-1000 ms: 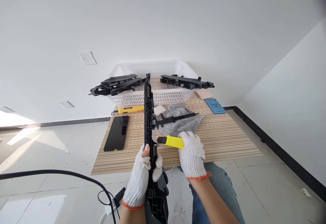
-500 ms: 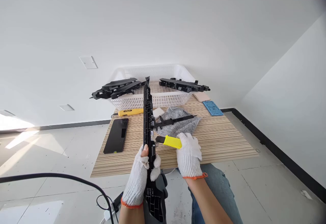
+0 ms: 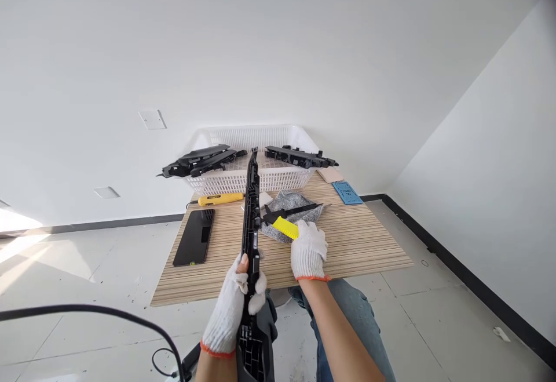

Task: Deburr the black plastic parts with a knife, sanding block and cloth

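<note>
My left hand (image 3: 230, 306), in a white knit glove with a bare thumb tip, is closed around a long black plastic trim part (image 3: 251, 208). The part stands lengthwise in front of me, its ribbed side showing and its lower end below the table edge. In my gloved right hand (image 3: 309, 251) is a yellow utility knife (image 3: 285, 227), its dark front end pointing left toward the part. Whether the blade touches the part cannot be made out. Behind the knife, a black caliper (image 3: 299, 209) rests on a grey cloth (image 3: 292, 199).
A white plastic basket (image 3: 226, 184) at the back holds several black parts (image 3: 299, 157), some jutting past its rim. On the striped table (image 3: 347, 248) lie a black phone (image 3: 194, 237), a yellow corded tool (image 3: 220, 199) and a blue pad (image 3: 347, 192). A black cable (image 3: 108, 310) crosses the lower left.
My right hand and the knife have moved up along the part, and the knife tilts more. My left hand still grips the part. The whole view has shifted slightly.
</note>
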The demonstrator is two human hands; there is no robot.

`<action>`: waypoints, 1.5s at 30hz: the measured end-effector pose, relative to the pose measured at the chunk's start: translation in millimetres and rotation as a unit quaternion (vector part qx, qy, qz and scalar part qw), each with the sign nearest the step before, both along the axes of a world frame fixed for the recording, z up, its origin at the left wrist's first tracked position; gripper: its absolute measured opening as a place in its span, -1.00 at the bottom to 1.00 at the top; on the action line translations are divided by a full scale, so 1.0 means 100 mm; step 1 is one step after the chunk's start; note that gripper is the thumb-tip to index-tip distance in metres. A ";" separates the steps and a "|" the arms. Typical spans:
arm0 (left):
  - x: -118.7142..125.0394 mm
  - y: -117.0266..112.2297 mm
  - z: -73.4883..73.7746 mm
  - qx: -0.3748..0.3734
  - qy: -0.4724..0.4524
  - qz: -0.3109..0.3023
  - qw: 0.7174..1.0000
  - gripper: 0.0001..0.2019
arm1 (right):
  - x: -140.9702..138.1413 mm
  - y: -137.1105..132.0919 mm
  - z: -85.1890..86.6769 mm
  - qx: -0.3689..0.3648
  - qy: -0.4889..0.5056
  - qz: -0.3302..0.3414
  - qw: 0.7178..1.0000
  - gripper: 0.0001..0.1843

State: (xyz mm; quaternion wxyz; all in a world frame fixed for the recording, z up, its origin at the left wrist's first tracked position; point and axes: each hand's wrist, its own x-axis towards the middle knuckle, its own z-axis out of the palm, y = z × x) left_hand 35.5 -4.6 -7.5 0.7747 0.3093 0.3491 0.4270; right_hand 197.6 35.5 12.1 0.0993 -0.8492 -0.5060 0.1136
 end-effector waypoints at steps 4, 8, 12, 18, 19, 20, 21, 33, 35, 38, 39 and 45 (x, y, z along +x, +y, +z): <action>0.01 -0.05 -0.04 0.004 0.002 0.033 0.999 -0.51 | 0.01 0.03 0.03 0.025 0.000 0.006 1.000 -0.64; 0.02 -0.04 -0.02 0.009 0.012 0.029 0.999 -0.42 | 0.02 -0.05 0.01 0.029 -0.008 -0.005 1.000 -0.65; 0.02 -0.03 0.01 0.012 -0.004 0.006 1.000 -0.38 | 0.05 -0.15 -0.02 0.016 -0.006 -0.003 1.000 -0.68; 0.01 -0.05 0.04 0.017 -0.001 0.011 1.000 -0.43 | 0.09 -0.30 -0.10 0.028 0.009 0.039 0.999 -0.64; 0.01 -0.05 0.04 0.020 -0.001 0.011 1.000 -0.44 | 0.10 -0.33 -0.12 0.035 0.012 0.043 0.998 -0.64; 0.01 -0.05 0.04 0.022 -0.001 0.011 1.000 -0.45 | 0.10 -0.35 -0.14 0.041 0.013 0.047 0.998 -0.65; 0.02 -0.05 0.03 0.024 -0.001 0.010 1.000 -0.45 | 0.10 -0.37 -0.16 0.046 0.013 0.053 0.997 -0.65; 0.02 -0.08 0.02 0.015 0.017 0.027 0.999 -0.44 | 0.08 -0.46 -0.13 0.034 0.031 0.086 0.995 -0.58; 0.02 -0.08 0.00 0.013 0.014 0.024 1.000 -0.44 | 0.08 -0.45 -0.13 0.030 0.029 0.086 0.995 -0.59; 0.02 -0.08 -0.02 0.014 0.020 0.035 0.999 -0.43 | 0.08 -0.45 -0.14 0.028 0.024 0.086 0.996 -0.58; 0.02 -0.08 -0.02 0.015 0.019 0.036 0.999 -0.44 | 0.08 -0.45 -0.15 0.027 0.023 0.087 0.996 -0.58; 0.02 -0.08 0.02 0.017 -0.002 0.016 1.000 -0.47 | 0.09 -0.44 -0.16 0.021 0.013 0.093 0.995 -0.58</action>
